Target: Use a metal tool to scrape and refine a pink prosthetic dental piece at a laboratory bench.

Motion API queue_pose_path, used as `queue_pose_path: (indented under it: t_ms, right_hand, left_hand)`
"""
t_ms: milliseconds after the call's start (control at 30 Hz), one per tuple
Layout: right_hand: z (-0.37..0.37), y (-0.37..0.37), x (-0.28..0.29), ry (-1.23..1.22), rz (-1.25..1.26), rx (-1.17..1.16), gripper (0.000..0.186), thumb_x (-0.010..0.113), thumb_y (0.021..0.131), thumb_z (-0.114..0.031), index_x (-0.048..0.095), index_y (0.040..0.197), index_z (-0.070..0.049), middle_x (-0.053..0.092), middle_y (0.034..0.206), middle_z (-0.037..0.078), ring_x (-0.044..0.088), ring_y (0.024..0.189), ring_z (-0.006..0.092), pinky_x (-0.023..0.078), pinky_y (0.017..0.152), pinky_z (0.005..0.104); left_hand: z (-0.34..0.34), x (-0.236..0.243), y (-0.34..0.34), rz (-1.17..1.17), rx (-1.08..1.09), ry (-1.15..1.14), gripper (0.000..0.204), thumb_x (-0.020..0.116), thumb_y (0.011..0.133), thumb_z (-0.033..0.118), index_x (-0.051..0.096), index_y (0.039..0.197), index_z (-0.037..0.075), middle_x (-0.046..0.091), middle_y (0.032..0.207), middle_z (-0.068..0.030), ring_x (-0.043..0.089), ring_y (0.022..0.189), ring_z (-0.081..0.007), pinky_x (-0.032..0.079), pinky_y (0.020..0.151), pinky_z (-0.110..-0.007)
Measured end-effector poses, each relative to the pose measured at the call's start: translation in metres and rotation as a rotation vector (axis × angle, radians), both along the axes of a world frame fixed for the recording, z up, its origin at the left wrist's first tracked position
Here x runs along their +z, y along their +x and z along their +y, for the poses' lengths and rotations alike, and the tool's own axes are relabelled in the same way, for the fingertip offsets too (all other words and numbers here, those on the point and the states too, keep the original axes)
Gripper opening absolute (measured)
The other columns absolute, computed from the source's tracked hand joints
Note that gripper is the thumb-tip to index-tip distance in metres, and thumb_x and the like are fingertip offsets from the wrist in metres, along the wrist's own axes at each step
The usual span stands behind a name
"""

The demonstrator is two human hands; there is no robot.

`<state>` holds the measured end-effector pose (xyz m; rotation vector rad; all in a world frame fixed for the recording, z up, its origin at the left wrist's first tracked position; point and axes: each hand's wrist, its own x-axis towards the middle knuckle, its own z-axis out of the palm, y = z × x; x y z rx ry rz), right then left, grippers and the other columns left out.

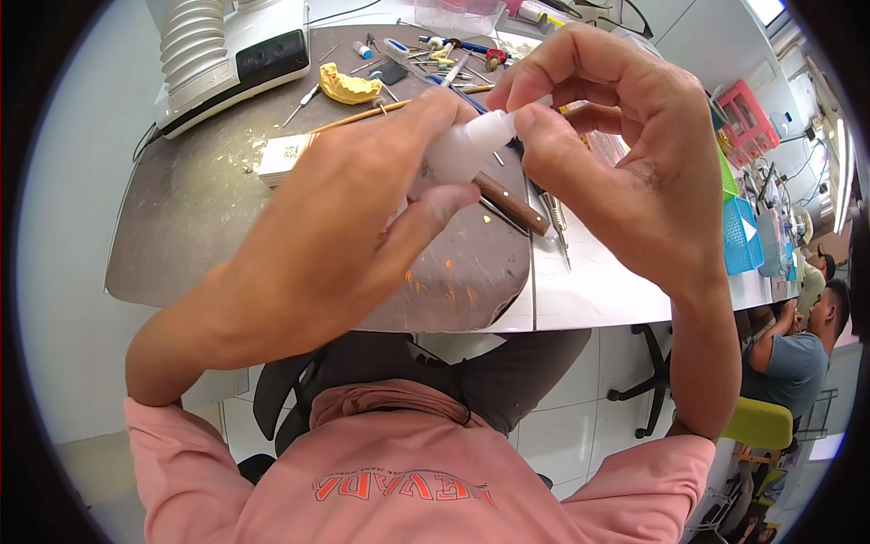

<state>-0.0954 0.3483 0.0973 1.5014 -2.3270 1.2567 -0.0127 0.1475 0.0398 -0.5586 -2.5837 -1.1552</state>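
Note:
My left hand point(335, 227) is closed round a small white squeeze bottle point(462, 145), held tilted with its nozzle toward the upper right. My right hand point(625, 163) is closed in a pinch at the nozzle end, where my fingertips partly hide a small translucent piece. Just beneath the bottle lies a wooden-handled knife point(507, 204) on the grey mat point(181, 236). A yellow dental cast point(349, 86) sits behind my left hand, among scattered small tools point(444, 59) and a long wooden stick.
An extraction unit with a white hose point(231, 77) stands back left, a small white block point(279, 154) left of centre. Pink, green and blue baskets point(741, 236) line the right. Two seated people point(788, 354) are at the right, near an office chair point(639, 390).

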Motion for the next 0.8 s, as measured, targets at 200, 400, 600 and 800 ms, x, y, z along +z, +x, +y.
queue_pose_path:
  t_ms: [200,400,600,800]
  right_hand:
    - [0.050,0.023,0.004,-0.334,0.048,-0.394,0.021,0.075,0.095,-0.017,0.068,0.097,0.003,0.071,0.095,0.007,0.065,0.080,0.0082,0.047,0.066,0.0192]
    - [0.119,0.106,-0.065,-0.438,-0.082,-0.442,0.049,0.063,0.105,-0.044,0.072,0.100,0.004,0.068,0.081,0.009,0.061,0.070,0.0142,0.044,0.058,0.0254]
    - [0.138,0.154,-0.124,-0.376,-0.514,-0.623,0.044,0.074,0.098,-0.032,0.071,0.121,0.006,0.068,0.126,0.021,0.067,0.110,0.0246,0.054,0.090,0.0335]
    - [0.175,0.146,-0.101,-0.072,-0.322,-0.958,0.023,0.074,0.096,-0.012,0.071,0.111,0.005,0.073,0.100,0.015,0.070,0.084,0.0203,0.055,0.071,0.0318]
  left_hand:
    - [0.036,-0.010,0.011,-0.201,-0.031,0.493,0.027,0.060,0.104,0.009,0.057,0.127,-0.002,0.063,0.102,-0.0070,0.061,0.091,-0.0138,0.050,0.082,-0.028]
    - [0.091,-0.038,0.039,-0.540,-0.489,0.683,0.028,0.057,0.105,0.007,0.058,0.131,-0.003,0.066,0.112,-0.0085,0.063,0.101,-0.0134,0.051,0.089,-0.029]
    - [0.156,-0.085,0.034,-0.703,-0.650,0.712,0.028,0.063,0.100,0.010,0.059,0.124,-0.004,0.067,0.105,-0.0253,0.067,0.091,-0.0415,0.051,0.075,-0.046]
    - [0.184,-0.116,0.024,-0.635,-0.639,0.587,0.045,0.065,0.101,0.016,0.055,0.140,-0.003,0.066,0.124,-0.0261,0.070,0.105,-0.0370,0.056,0.083,-0.042]
